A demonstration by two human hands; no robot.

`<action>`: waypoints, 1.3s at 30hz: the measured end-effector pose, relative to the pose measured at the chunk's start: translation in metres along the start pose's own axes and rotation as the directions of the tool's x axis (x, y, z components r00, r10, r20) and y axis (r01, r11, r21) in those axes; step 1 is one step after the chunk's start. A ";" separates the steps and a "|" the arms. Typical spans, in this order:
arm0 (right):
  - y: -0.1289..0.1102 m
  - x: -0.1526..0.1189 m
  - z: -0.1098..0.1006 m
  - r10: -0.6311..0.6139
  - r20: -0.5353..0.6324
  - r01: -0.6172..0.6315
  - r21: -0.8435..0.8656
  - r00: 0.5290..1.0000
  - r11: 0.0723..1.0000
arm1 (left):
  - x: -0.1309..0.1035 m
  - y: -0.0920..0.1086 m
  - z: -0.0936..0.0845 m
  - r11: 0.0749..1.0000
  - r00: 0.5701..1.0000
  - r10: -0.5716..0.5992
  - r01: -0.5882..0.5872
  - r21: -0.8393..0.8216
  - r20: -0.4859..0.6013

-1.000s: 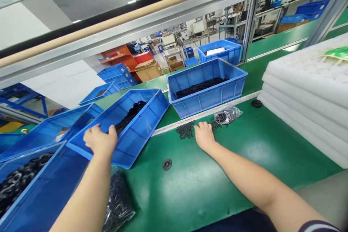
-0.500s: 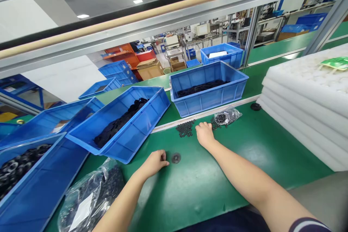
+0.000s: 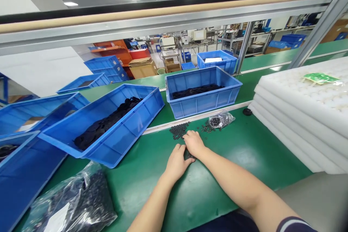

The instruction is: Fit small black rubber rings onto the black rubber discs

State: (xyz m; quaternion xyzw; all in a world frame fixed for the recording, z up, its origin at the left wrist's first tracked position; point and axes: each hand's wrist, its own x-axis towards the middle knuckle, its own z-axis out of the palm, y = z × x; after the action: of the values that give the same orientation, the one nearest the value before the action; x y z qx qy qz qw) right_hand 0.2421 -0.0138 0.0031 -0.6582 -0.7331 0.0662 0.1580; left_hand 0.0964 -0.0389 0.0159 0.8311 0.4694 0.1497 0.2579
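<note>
Low over the green work surface, my left hand (image 3: 176, 162) closes round a dark round disc (image 3: 191, 155), its thumb along the near edge. Fingers and hand cover much of the disc. My right hand (image 3: 194, 144) is right beside it, above the disc, with fingertips bent together; whatever they pinch is hidden. Just behind the hands lies a patch of small black rings (image 3: 178, 130). More loose small rings (image 3: 207, 127) are scattered to the right, by a clear plastic bag (image 3: 221, 119) with small dark parts inside.
Blue bins of black discs stand at the left (image 3: 119, 116) and behind (image 3: 202, 99). A large clear bag of dark parts (image 3: 78, 199) lies front left. White foam sheets (image 3: 293, 116) are stacked at right, near a black ring (image 3: 247, 111). A metal frame (image 3: 163, 20) crosses above.
My left hand has moved right and taken hold of the disc, which has shifted right with it. My right hand has come from the small rings to the disc. The view has turned slightly.
</note>
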 end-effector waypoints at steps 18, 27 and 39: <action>0.006 0.003 0.007 -0.039 -0.207 0.096 0.272 0.977 0.957 | 0.009 -0.041 -0.009 0.427 0.912 -0.409 0.184 -0.885 -0.007; -0.017 -0.006 0.012 -0.231 -0.237 0.307 0.364 0.944 0.879 | 0.011 -0.041 -0.014 0.224 0.941 -0.318 0.192 -0.955 0.115; -0.014 -0.006 0.014 -0.133 -0.227 0.227 0.466 0.965 0.855 | 0.011 -0.047 -0.026 0.324 0.904 -0.425 0.112 -0.939 -0.039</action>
State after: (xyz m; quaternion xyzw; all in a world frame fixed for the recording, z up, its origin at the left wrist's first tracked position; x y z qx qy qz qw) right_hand 0.2251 -0.0194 -0.0070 -0.5284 -0.7329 0.1720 0.3925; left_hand 0.0569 -0.0019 0.0104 0.4228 0.4685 0.4550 0.6282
